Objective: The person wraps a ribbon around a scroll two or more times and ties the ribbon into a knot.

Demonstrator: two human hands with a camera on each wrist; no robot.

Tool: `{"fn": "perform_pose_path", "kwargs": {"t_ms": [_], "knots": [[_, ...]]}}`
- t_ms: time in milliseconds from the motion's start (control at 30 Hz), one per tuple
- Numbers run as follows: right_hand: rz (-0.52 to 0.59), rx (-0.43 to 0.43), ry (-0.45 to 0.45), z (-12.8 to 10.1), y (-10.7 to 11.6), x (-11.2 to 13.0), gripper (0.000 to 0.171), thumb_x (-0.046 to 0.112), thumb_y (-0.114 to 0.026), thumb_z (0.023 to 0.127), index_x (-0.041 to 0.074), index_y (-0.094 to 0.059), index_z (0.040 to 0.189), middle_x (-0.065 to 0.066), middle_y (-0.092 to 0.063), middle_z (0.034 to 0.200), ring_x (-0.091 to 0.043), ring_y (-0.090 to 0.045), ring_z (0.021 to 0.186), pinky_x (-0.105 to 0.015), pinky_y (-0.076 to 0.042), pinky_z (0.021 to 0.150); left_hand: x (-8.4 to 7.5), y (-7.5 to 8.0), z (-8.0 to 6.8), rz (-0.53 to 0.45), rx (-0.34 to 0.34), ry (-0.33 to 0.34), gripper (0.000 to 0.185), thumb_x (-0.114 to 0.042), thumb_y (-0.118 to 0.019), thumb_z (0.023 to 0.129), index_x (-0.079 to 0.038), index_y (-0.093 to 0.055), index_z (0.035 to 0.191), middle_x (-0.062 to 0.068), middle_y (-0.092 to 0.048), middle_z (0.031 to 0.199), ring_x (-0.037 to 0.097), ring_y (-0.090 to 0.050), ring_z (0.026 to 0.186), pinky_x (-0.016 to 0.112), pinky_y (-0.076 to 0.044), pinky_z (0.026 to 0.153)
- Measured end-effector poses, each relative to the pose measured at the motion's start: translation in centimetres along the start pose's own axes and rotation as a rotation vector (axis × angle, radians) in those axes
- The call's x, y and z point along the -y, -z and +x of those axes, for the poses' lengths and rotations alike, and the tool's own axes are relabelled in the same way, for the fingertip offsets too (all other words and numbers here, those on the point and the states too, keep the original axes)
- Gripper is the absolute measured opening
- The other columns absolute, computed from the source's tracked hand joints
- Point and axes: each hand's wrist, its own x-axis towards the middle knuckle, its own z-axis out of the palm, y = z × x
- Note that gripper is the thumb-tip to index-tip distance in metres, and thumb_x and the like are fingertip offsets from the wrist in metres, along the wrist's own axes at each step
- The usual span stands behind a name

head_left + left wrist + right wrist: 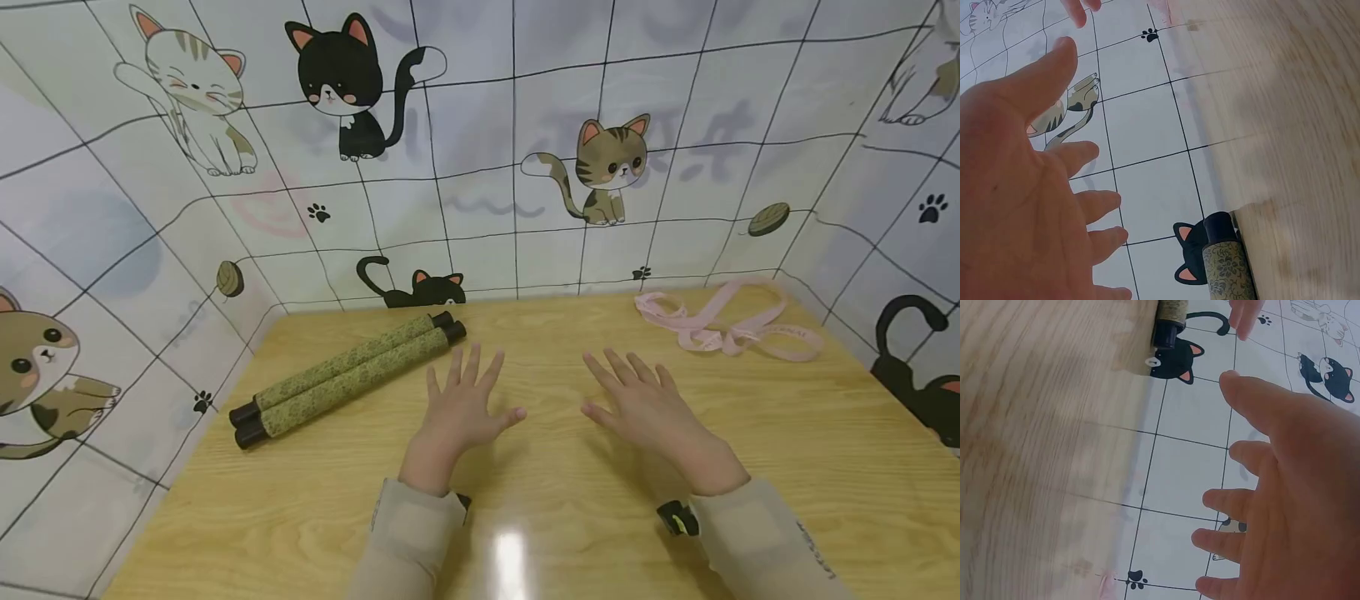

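Both hands are spread, fingers apart and nearly straight, and neither holds anything; the left hand (461, 412) is just beside the dark end caps of a pair of patterned rolls (356, 382), with a gap of bare bench (570, 500) between; the right hand (652, 408) is nearest a loose pink ribbon (731, 340), which lies beyond it to the right, near the back edge; shadows under the palms suggest both are raised off the wood, and both wrist views show the fingers clear of any object. The rolls lie side by side on a slant, their near ends toward the left edge and their far ends close to the cat-printed backdrop (480, 250); the ribbon lies in open loops, not around the rolls but well apart from them. I would judge this a ready pose, with no handling under way; taking up the rolls would call for the left hand to shift left and close around both together, while the ribbon would call for the right hand to reach forward and pinch a strand.
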Motion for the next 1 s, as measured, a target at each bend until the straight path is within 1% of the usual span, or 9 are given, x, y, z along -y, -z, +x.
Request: {"fn": "perform_pose_path", "kwargs": {"t_ms": [233, 533, 667, 800, 867, 1000], "knots": [[-0.055, -0.057, 0.007, -0.1, 0.4, -0.7, 0.07, 0.048, -0.048, 0.094, 0.011, -0.024, 0.149, -0.023, -0.027, 0.148, -0.05, -0.025, 0.131, -0.07, -0.016, 0.099, -0.5, 0.3, 0.0, 0.005, -0.022, -0.016, 0.085, -0.07, -0.042, 0.085, -0.028, -0.011, 0.151, 0.005, 0.003, 0.155, 0.03, 0.007, 0.141, 0.061, 0.007, 0.106], [-0.042, -0.061, 0.005, -0.3, 1.1, -0.9, 0.069, 0.046, -0.048, 0.094, 0.011, -0.024, 0.149, -0.023, -0.026, 0.148, -0.051, -0.024, 0.13, -0.07, -0.015, 0.1, -1.5, 0.6, 0.6, 0.012, -0.021, -0.031, 0.085, -0.069, -0.043, 0.085, -0.028, -0.011, 0.151, 0.006, 0.0, 0.156, 0.029, 0.006, 0.141, 0.058, 0.007, 0.107], [-0.048, -0.061, -0.007, -0.6, 1.3, -1.1, 0.07, 0.047, -0.048, 0.094, 0.011, -0.025, 0.148, -0.024, -0.027, 0.147, -0.051, -0.025, 0.13, -0.07, -0.016, 0.099, -2.1, 0.1, 0.8, 0.019, -0.012, -0.054, 0.083, -0.068, -0.043, 0.086, -0.028, -0.011, 0.151, 0.006, -0.002, 0.156, 0.029, 0.004, 0.141, 0.059, 0.006, 0.107], [-0.054, -0.074, -0.012, -1.2, 1.3, -1.5, 0.069, 0.044, -0.052, 0.093, 0.01, -0.027, 0.147, -0.024, -0.03, 0.146, -0.052, -0.028, 0.128, -0.07, -0.017, 0.098, -2.5, -0.6, 0.9, 0.027, 0.004, -0.07, 0.082, -0.068, -0.041, 0.087, -0.028, -0.009, 0.151, 0.006, -0.001, 0.156, 0.029, 0.004, 0.142, 0.059, 0.005, 0.107], [-0.058, -0.085, -0.014, -1.3, 1.2, -1.8, 0.068, 0.043, -0.053, 0.093, 0.009, -0.029, 0.147, -0.025, -0.032, 0.144, -0.052, -0.029, 0.127, -0.07, -0.018, 0.098, -2.7, -0.9, 1.0, 0.019, -0.001, -0.071, 0.082, -0.067, -0.041, 0.087, -0.028, -0.009, 0.151, 0.005, -0.001, 0.156, 0.029, 0.004, 0.142, 0.059, 0.005, 0.107], [-0.069, -0.077, -0.029, -1.2, 0.8, -2.6, 0.068, 0.043, -0.051, 0.093, 0.009, -0.028, 0.147, -0.027, -0.031, 0.144, -0.052, -0.028, 0.127, -0.071, -0.017, 0.098, -2.9, -1.2, 1.4, 0.014, -0.019, -0.081, 0.082, -0.066, -0.043, 0.087, -0.028, -0.01, 0.151, 0.005, -0.004, 0.156, 0.029, 0.002, 0.142, 0.059, 0.004, 0.107]]}}
